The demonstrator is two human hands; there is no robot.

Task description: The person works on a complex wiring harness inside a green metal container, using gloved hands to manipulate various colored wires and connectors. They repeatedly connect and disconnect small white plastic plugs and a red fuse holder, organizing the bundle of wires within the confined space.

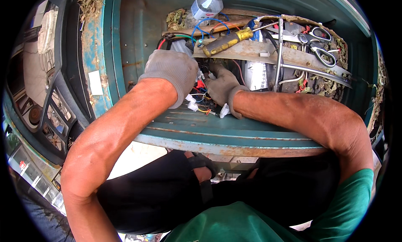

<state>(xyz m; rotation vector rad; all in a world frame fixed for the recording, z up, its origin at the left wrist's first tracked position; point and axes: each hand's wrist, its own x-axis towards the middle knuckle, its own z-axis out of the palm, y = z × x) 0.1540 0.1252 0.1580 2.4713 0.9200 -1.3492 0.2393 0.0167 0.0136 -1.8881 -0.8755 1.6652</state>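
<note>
teal bin (136, 37), left hand (175, 70), right hand (223, 85), wires (203, 97) between

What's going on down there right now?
A person's gloved left hand and right hand are close together among loose wires and white plastic connectors in a teal metal bin. The fingertips are largely hidden, so what each grips can't be made out. A yellow-and-black screwdriver lies just beyond the hands, black-handled scissors are off to the right, and a clear plastic bottle is at the far side.
</note>
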